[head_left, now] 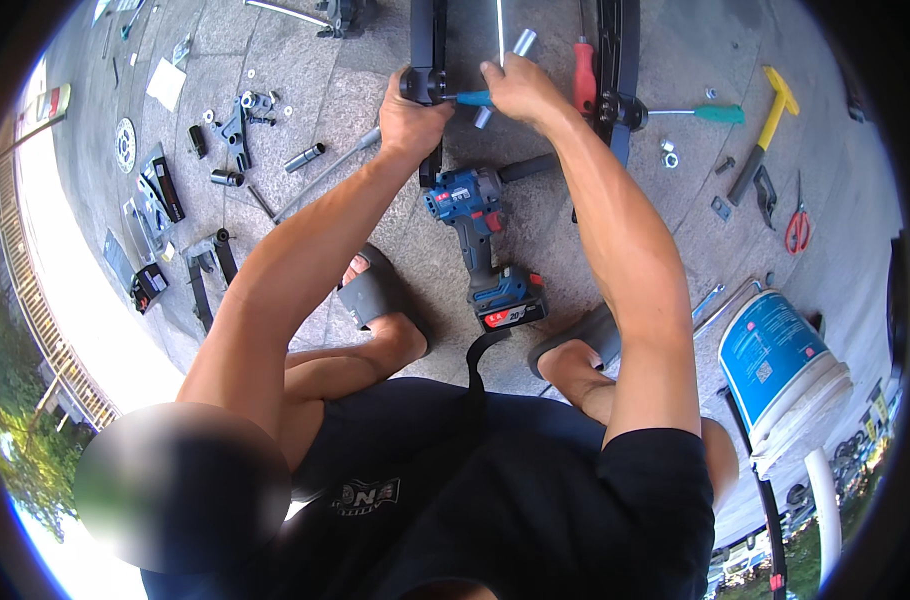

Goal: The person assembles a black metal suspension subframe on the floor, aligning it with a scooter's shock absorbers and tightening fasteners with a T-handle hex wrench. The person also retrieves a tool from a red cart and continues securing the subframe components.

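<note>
My left hand [412, 125] is wrapped round the lower end of a long black metal frame arm [428, 40], beside its round pivot. My right hand [523, 92] is closed on the teal handle of a screwdriver [473, 98], whose tip end meets that pivot from the right. A silver tube [524, 42] and a thin metal rod [500, 30] show around my right hand; whether it also touches them I cannot tell. Just right stands a second black frame arm [615, 60], with a green-handled screwdriver [715, 114] at its pivot. A red-handled screwdriver [584, 75] lies against it.
A blue cordless impact wrench [475, 215] rests between my feet. Sockets [304, 157], brackets [237, 130] and a long bar [330, 170] lie left on the paving. At right are a yellow hammer [775, 110], red-handled scissors [798, 228], nuts [669, 155] and a blue-white bucket [775, 350].
</note>
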A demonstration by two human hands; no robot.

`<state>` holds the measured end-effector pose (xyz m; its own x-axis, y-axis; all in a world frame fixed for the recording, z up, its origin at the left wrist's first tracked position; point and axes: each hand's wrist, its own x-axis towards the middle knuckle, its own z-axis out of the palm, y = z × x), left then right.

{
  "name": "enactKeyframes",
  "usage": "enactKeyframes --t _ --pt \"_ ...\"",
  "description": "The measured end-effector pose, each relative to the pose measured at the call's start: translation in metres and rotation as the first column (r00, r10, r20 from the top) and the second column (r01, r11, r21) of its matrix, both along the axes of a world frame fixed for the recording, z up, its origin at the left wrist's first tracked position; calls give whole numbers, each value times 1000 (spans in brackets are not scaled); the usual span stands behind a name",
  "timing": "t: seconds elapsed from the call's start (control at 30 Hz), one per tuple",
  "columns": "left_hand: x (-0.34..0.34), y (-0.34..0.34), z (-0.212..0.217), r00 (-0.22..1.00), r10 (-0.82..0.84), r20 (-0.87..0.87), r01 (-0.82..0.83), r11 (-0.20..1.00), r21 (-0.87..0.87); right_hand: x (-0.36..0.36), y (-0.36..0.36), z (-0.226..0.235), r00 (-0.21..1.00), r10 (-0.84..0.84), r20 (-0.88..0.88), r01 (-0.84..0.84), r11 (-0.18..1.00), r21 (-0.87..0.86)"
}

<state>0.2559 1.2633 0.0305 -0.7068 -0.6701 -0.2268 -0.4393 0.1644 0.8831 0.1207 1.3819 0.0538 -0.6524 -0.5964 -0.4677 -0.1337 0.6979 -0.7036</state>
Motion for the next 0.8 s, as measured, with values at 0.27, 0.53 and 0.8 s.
enactKeyframes --t 0.27,0.53,0.8 --pt "0 -2 -2 1000 -1 -9 1 1000 24 17 29 8 994 37 -99 -71 930 -360" --pt "0 -7 -4 999 -28 25 26 998 62 36 44 -3 868 53 -495 -290 862 -416" --pt "1 -8 -3 998 -38 44 36 999 40 44 43 2 807 78 -585 -340 872 -353"
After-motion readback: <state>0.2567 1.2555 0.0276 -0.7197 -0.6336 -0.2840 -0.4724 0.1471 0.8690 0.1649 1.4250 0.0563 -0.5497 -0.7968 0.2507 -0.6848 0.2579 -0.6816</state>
